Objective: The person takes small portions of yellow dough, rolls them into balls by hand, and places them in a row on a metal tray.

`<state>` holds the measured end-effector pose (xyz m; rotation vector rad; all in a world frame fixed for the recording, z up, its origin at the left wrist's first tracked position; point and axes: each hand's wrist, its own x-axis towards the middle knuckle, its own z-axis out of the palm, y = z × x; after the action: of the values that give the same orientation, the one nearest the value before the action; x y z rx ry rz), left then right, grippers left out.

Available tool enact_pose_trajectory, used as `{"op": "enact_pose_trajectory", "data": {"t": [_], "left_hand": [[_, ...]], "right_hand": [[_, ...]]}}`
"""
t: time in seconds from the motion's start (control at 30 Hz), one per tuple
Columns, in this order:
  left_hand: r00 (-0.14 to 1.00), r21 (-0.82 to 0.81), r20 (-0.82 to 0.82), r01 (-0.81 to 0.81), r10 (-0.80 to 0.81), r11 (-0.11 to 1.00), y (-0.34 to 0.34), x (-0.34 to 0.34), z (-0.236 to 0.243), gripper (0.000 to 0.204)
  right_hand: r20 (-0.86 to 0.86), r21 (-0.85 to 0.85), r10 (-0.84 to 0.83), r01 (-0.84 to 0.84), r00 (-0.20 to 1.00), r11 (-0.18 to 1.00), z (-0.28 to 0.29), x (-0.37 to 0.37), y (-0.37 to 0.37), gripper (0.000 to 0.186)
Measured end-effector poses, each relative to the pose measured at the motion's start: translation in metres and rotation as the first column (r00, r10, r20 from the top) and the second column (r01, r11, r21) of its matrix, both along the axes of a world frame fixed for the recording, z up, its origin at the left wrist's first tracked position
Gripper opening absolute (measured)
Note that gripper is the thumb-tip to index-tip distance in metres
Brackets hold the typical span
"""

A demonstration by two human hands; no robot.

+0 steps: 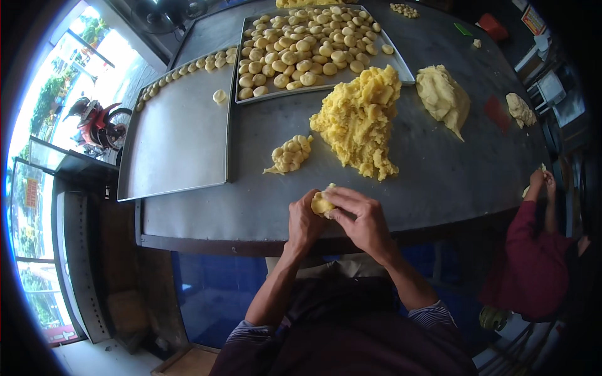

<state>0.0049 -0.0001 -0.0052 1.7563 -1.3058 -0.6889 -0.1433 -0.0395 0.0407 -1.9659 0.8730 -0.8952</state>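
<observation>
Yellow, rough-edged dough lump (322, 205) held over the near side of a smooth grey tabletop (451, 182)

Head view: left hand (305, 218) curls its grip around the lump, right hand (359, 220) pinches it; tall craggy yellow mound (364, 119) beyond

Cannot see whole the dough piece (322, 205), because covered partly by the left hand (304, 220) and the right hand (361, 219). Can see only a strip of the yellow dough (313, 2), cut by upper edge. Cannot tell surely the pale bit (543, 167) at the co-worker's hands (538, 178), too small. Cannot name the dark round thing (150, 15) at upper left, also cut.
</observation>
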Motion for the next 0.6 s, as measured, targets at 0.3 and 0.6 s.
{"op": "enact_pose_trajectory", "data": {"t": [0.3,0.6], "left_hand": [[0.975,-0.050,-0.088,0.201,-0.204,0.978,0.002,0.004,0.005,0.029],[0.932,-0.098,-0.031,0.355,-0.360,0.930,-0.001,0.003,0.000,0.021]], "right_hand": [[-0.151,-0.130,-0.034,0.014,0.988,0.991,-0.003,0.002,0.009,0.045],[-0.111,0.134,-0.065,0.079,0.992,0.988,-0.022,-0.008,-0.019,0.048]]}}
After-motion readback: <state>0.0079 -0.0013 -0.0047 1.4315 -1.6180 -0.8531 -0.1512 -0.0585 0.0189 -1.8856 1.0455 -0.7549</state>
